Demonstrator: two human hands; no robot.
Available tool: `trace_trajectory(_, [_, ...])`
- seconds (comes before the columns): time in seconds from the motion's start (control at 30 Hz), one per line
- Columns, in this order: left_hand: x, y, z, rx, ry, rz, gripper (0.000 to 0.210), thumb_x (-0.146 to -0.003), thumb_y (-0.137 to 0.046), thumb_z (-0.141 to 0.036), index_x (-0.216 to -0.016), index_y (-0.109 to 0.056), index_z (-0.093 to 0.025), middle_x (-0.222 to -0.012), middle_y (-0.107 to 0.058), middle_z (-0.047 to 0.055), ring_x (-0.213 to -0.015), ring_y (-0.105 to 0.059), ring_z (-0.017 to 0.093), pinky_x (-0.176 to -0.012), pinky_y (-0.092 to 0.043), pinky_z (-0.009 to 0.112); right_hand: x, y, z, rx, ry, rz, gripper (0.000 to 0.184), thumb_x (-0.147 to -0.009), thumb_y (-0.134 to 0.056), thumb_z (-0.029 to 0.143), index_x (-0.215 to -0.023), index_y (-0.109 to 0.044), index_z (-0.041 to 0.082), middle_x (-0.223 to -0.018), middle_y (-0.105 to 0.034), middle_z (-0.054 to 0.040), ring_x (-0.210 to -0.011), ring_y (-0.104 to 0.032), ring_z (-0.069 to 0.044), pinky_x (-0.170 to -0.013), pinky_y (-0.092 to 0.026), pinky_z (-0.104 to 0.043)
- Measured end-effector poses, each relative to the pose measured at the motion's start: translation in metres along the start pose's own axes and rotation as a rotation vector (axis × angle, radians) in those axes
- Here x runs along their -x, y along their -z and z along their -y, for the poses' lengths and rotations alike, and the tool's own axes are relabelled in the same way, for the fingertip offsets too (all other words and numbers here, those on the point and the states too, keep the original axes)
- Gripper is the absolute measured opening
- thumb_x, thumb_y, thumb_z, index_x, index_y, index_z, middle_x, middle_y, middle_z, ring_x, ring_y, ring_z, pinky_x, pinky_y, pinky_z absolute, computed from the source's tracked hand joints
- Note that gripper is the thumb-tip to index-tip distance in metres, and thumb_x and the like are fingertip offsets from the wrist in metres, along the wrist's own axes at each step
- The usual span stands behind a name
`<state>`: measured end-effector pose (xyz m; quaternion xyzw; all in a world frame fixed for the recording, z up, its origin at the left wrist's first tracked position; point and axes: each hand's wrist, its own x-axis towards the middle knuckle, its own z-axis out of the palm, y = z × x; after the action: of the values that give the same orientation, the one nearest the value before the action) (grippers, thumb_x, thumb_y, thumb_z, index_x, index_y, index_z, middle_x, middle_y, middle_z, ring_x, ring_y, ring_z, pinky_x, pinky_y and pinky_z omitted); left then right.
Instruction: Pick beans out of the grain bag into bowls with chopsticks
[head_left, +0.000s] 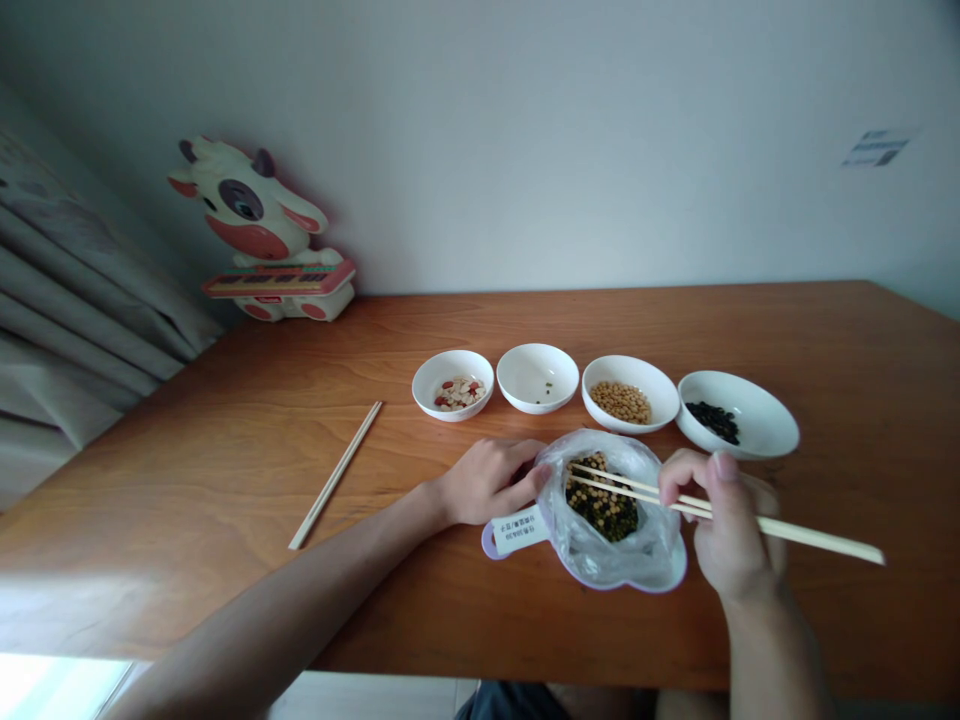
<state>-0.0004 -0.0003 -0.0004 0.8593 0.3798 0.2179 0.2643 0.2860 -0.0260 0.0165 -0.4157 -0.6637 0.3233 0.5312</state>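
My right hand (731,525) grips a pair of chopsticks (814,538), their tips reaching into a clear plastic bag (645,555). The bag lies opened out over a lilac cloud-shaped tray (592,578) and holds mixed yellow beans and small dark green beans (609,512). With fingers curled, my left hand (491,480) pinches the bag's left rim. A paper label with printed characters (520,530) is stuck on the tray's handle. Whether a bean sits between the chopstick tips is too small to tell.
Behind the tray stand several white bowls: one with pale and red pieces (454,413), one with a few green beans (538,405), one with yellow beans (630,424), one with black seeds (765,445). More chopsticks (337,475) lie left. A cow toy (277,250) stands at the back.
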Motion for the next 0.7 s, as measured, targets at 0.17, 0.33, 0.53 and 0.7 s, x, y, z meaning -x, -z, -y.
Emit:
trace_trajectory(0.17, [0.0002, 0.0004, -0.001, 0.006, 0.012, 0.011, 0.039, -0.112, -0.037, -0.047, -0.098, -0.059, -0.018, -0.087, -0.068, 0.005, -0.072, -0.061, 0.016, -0.068, -0.043, 0.027, -0.0003, 0.0008, 0.0018, 0.016, -0.017, -0.023, 0.072, -0.11, -0.027, 0.054, -0.056, -0.062, 0.02, -0.052, -0.056, -0.004, -0.049, -0.047, -0.014, -0.048, -0.034, -0.032])
trace_trajectory(0.33, [0.0001, 0.0004, -0.0013, 0.002, 0.016, 0.008, 0.04, -0.112, -0.037, -0.048, -0.098, -0.06, -0.018, -0.086, -0.068, 0.005, -0.071, -0.061, 0.016, -0.067, -0.043, 0.028, 0.0, -0.0017, 0.0061, 0.016, -0.042, -0.047, 0.072, -0.109, -0.03, 0.056, -0.055, -0.063, 0.02, -0.053, -0.057, -0.0043, -0.049, -0.048, -0.014, -0.049, -0.034, -0.032])
trace_trajectory(0.53, [0.0004, -0.0005, 0.0002, -0.012, 0.011, 0.007, 0.039, -0.112, -0.037, -0.047, -0.097, -0.058, -0.019, -0.085, -0.067, 0.004, -0.07, -0.059, 0.015, -0.067, -0.042, 0.028, 0.0015, -0.0024, 0.006, -0.033, -0.099, -0.118, 0.079, -0.106, -0.025, 0.065, -0.053, -0.062, 0.021, -0.053, -0.057, -0.0059, -0.049, -0.047, -0.016, -0.049, -0.033, -0.034])
trace_trajectory(0.7, [0.0001, 0.0001, -0.0006, 0.009, 0.018, 0.014, 0.038, -0.112, -0.037, -0.047, -0.095, -0.056, -0.019, -0.085, -0.066, 0.004, -0.07, -0.058, 0.015, -0.068, -0.042, 0.027, 0.0008, -0.0007, 0.0063, -0.127, -0.079, -0.174, 0.078, -0.105, -0.028, 0.067, -0.053, -0.064, 0.022, -0.051, -0.054, -0.0058, -0.052, -0.049, -0.018, -0.051, -0.034, -0.035])
